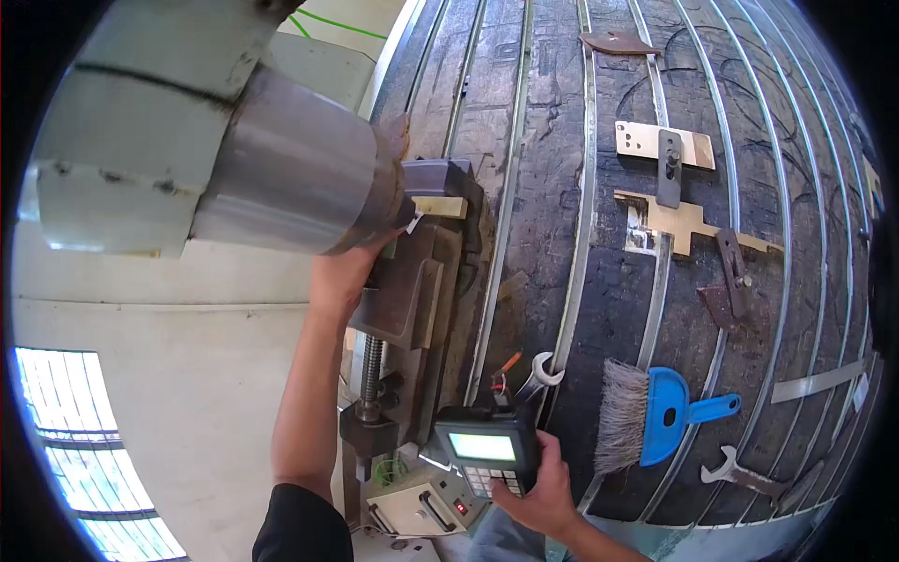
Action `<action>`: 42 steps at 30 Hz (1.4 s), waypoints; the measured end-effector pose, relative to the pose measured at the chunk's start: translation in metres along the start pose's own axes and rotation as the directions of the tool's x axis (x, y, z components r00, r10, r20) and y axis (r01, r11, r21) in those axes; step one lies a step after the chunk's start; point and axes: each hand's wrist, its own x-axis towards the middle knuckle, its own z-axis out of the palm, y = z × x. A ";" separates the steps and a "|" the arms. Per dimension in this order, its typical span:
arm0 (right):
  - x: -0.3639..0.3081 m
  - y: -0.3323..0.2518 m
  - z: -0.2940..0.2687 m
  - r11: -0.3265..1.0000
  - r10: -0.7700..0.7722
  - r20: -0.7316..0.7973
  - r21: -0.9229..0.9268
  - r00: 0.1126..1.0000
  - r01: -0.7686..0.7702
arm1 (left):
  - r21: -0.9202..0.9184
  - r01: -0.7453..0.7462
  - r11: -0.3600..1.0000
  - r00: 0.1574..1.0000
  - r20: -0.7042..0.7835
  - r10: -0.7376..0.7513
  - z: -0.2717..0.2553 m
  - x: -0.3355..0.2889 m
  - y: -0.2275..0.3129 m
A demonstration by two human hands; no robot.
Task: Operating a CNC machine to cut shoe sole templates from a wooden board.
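My right hand (543,492) grips a dark handheld controller (482,448) with a lit screen and a keypad, its thumb lying on the keys. My left hand (345,276) reaches up to the lower end of a large grey cylindrical machine head (290,164). Its fingers are mostly hidden behind that head, so their hold cannot be made out. Just beside them a dark machine vise (403,300) stands on the slotted table, with a brass-coloured block (440,207) at its far jaw. A small white piece (414,222) shows between the head and the vise.
The slotted metal table (552,225) carries an open-end wrench (540,375), a blue hand brush (665,417) and another wrench (740,473). Farther right, clamps (669,169) hold flat metal plates (679,225). A box with handles (426,510) sits below the vise.
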 end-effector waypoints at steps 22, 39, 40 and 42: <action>-0.005 0.003 0.028 0.964 -0.067 -0.337 0.220 0.939 0.147 | -0.242 -0.212 0.947 0.956 0.149 0.252 -0.004 0.000 0.002; -0.008 -0.007 0.036 0.965 -0.066 -0.377 0.212 0.924 0.155 | -0.141 -0.245 0.959 0.957 0.120 0.262 -0.004 0.012 -0.013; -0.008 -0.006 0.036 0.958 -0.059 -0.370 0.239 0.927 0.157 | -0.044 -0.280 0.959 0.953 0.103 0.283 -0.004 0.012 -0.012; -0.008 -0.006 0.037 0.965 -0.069 -0.368 0.210 0.927 0.155 | -0.076 -0.265 0.961 0.958 0.093 0.272 -0.003 0.013 -0.012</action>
